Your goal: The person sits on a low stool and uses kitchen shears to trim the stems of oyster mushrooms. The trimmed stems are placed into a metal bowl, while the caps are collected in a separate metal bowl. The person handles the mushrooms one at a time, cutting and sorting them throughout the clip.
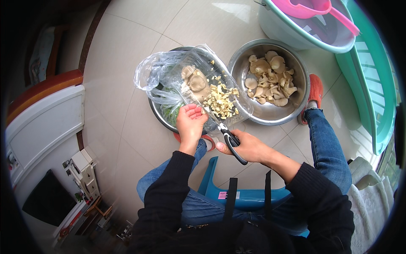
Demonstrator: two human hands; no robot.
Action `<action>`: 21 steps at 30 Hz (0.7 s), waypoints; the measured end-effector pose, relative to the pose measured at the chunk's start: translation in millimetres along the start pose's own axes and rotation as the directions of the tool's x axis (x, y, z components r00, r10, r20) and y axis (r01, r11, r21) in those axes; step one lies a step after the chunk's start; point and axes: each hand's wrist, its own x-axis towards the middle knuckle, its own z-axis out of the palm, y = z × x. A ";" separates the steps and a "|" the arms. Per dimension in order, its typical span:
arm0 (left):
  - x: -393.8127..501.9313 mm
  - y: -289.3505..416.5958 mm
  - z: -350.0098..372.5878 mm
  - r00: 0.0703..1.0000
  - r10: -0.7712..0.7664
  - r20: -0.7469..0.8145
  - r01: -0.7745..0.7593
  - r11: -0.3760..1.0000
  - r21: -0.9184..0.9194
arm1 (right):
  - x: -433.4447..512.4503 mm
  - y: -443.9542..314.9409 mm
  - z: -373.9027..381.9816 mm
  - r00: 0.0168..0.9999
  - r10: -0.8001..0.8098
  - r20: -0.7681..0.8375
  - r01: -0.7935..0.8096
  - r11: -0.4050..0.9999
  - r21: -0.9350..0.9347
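Note:
My right hand [249, 146] grips black-and-white-handled kitchen scissors [231, 139], whose blades point up and left over a clear plastic tray [242, 111]. Beside the blades, the curled fingers of my left hand [192, 123] pinch a small pale mushroom piece [205, 110], mostly hidden by the fingers. Brownish oyster mushrooms [196, 83] lie in the tray's left part, with a heap of yellowish trimmed bits [221, 101] to their right. The tray rests across a dark-rimmed basin [154, 111]. A steel bowl [263, 113] to the right contains several loose oyster mushrooms [272, 77].
A clear plastic bag [152, 71] and green vegetables [171, 112] are in the basin under the tray. At upper right stand a pale bucket [285, 31] with a pink dipper [317, 11] and a green plastic rack [364, 92]. A blue stool [247, 194] is beneath me.

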 end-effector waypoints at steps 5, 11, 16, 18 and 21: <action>-0.3 1.4 -0.3 1.000 -0.005 -0.017 0.004 1.000 -0.021 | -2.8 -4.2 -7.5 1.000 0.019 0.011 -0.020 0.999 0.046; 1.0 2.3 1.1 1.000 -0.020 -0.022 0.020 1.000 -0.024 | -1.3 -0.6 -0.6 0.999 0.000 -0.046 0.004 0.996 0.093; 2.7 -1.5 2.2 1.000 -0.013 -0.001 0.013 0.992 -0.125 | 4.7 6.1 3.6 0.998 -0.002 -0.068 0.006 0.998 0.062; 4.0 -3.4 1.7 0.998 -0.046 0.030 0.050 0.986 -0.162 | 5.6 7.0 3.4 0.999 0.000 -0.036 0.003 0.996 0.087; 5.2 -6.6 1.6 0.989 -0.112 0.102 0.128 0.976 -0.178 | 5.0 6.9 4.5 0.999 -0.025 -0.048 0.031 0.990 0.136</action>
